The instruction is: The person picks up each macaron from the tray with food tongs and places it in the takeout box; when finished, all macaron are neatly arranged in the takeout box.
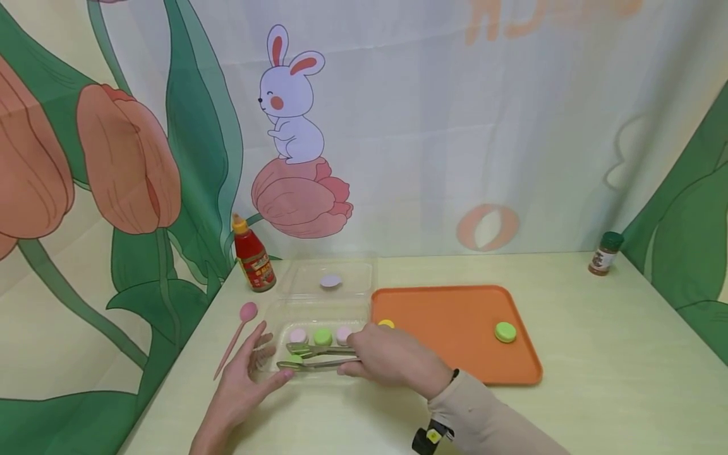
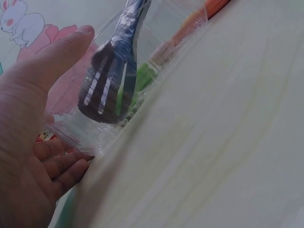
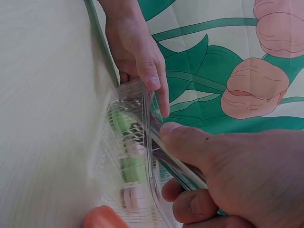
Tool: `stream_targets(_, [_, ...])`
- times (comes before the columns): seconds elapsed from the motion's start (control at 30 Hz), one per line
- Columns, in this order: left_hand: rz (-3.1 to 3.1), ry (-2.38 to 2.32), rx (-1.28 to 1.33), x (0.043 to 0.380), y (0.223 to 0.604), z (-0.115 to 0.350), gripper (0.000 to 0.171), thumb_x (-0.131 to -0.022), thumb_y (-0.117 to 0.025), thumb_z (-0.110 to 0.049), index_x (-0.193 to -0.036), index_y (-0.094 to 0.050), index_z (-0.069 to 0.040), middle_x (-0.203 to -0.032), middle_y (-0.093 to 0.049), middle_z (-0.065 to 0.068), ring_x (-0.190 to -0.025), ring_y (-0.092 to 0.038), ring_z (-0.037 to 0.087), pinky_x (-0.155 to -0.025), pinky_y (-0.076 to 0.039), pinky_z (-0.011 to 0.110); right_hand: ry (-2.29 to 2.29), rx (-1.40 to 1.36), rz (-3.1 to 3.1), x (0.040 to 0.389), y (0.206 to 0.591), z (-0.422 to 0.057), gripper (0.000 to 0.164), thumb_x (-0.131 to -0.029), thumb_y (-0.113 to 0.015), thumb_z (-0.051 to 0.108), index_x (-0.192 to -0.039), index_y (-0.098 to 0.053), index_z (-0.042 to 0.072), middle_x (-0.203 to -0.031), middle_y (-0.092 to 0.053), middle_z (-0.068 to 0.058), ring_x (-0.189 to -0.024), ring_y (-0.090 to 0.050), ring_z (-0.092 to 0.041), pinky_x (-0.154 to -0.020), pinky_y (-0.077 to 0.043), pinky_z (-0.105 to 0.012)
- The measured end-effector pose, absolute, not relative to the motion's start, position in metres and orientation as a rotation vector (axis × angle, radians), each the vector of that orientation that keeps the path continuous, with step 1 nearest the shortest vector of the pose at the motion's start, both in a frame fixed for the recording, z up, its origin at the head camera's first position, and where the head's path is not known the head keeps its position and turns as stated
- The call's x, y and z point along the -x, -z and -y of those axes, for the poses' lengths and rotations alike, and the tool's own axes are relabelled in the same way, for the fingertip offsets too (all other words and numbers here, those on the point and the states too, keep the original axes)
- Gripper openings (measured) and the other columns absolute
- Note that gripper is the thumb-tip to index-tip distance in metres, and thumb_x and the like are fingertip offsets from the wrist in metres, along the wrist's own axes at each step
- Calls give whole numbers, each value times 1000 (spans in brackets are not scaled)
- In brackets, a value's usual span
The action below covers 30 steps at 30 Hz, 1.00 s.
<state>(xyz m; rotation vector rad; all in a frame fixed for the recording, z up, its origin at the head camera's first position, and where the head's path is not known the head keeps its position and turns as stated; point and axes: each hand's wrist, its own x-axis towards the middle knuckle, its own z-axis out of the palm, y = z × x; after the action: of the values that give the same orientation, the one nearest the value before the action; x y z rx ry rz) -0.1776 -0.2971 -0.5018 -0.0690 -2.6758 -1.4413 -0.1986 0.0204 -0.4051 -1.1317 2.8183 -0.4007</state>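
Observation:
My right hand grips metal tongs with slotted ends, which reach into a clear plastic box. Between the tong tips, low in the box, sits a green macaron; whether they squeeze it cannot be told. Behind it lie a pink macaron, another green macaron and a second pink one partly covered by the right hand. At the box's left end my left hand spreads around the corner, thumb along the front side and fingers behind. The left wrist view shows those fingers loosely bent beside the plastic.
The hinged lid lies back with a pale label. An orange tray bears a green macaron and a half-hidden yellow one. A pink spoon, red sauce bottle and green-capped jar are around.

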Motion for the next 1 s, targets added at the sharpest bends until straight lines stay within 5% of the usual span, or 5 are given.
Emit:
stream_targets(0.3, [2684, 1461, 48, 177, 500, 297, 116, -89, -95, -48, -178, -25, -24, -170, -50, 16, -152, -56, 39, -130, -34, 67, 516, 1126, -2777, 199, 405, -26, 39, -107, -75, 45, -82, -61, 19, -65, -44, 10, -57, -45, -5, -55, -42, -24])
stream_targets(0.53, [2678, 1453, 53, 178, 501, 298, 114, -90, -95, -46, -178, -26, -23, -169, -51, 17, -152, -57, 39, -130, -33, 68, 662, 1112, -2746, 200, 403, -42, 35, -109, -74, 42, -93, -64, 13, -68, -48, 7, -57, -44, -6, -54, -38, -25])
stream_targets(0.8, [2672, 1436, 60, 178, 503, 296, 114, -90, -96, -39, -178, -25, -20, -168, -52, 18, -150, -58, 40, -129, -37, 66, 883, 1057, -2779, 200, 398, -78, 31, -109, -73, 42, -99, -61, 15, -68, -44, 9, -57, -36, -4, -52, -29, -23])
stream_targets(1.0, [2692, 1441, 27, 177, 499, 295, 115, -90, -95, -45, -178, -24, -22, -169, -50, 17, -152, -56, 39, -130, -34, 67, 966, 877, -2869, 198, 397, -119, 38, -108, -72, 52, -94, -59, 19, -67, -47, 10, -55, -40, -3, -51, -33, -22])
